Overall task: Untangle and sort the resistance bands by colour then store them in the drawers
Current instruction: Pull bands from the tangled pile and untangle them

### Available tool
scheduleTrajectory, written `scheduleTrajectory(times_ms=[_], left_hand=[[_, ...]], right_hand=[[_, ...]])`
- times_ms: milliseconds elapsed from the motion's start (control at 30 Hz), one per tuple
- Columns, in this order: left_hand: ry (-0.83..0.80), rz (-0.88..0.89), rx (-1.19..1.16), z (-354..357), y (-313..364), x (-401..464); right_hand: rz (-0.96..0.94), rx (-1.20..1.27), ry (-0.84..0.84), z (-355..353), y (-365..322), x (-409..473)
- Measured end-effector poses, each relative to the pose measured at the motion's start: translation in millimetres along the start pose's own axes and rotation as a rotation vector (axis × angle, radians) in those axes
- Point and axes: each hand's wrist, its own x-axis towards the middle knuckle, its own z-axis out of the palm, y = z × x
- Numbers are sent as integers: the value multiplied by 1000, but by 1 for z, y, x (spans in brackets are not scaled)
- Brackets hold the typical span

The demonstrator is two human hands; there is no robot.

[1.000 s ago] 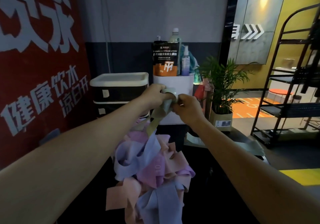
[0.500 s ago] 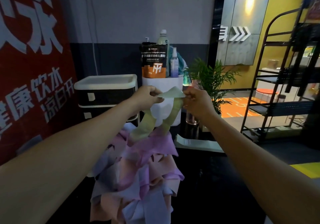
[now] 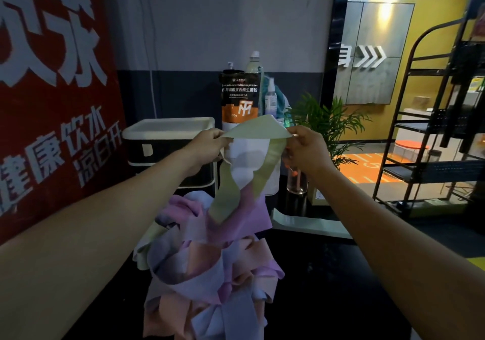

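One pale green flat rubber resistance band (image 3: 258, 132) stretches between our hands: our left hand (image 3: 207, 144) pinches one end, our right hand (image 3: 305, 148) the other. Its loop hangs down into the tangled heap of pink, lilac and peach bands (image 3: 210, 255) on the black counter (image 3: 328, 274). Behind stands a black-and-white plastic drawer unit (image 3: 168, 142).

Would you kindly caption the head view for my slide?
Both hands, left hand and right hand, pinch a green band raised from the tangled bands.
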Motion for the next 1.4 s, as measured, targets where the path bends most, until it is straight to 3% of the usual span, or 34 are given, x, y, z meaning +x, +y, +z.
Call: scheduleTrajectory(times_ms=[133, 300, 433, 667, 767, 933, 1167, 1400], left_hand=[[-29, -17, 70, -6, 0, -3], [-75, -20, 6, -12, 0, -6], [-74, -42, -10, -23, -7, -7], [-135, -37, -94, -19, -11, -12], [-207, -80, -112, -14, -13, -18], [-354, -135, 170, -7, -23, -24], [-240, -167, 150, 14, -34, -23], [-254, -236, 147, 19, -40, -28]], right_hand=[[117, 172, -46, 0, -13, -4], [200, -44, -1, -4, -7, -1], [113, -239, -98, -16, -8, -12], [75, -235, -45, -33, -24, -13], [72, -355, -50, -43, -22, -14], [90, -525, -78, -56, -7, -25], [237, -301, -71, -54, 2, -40], [296, -391, -222, -57, 21, -53]])
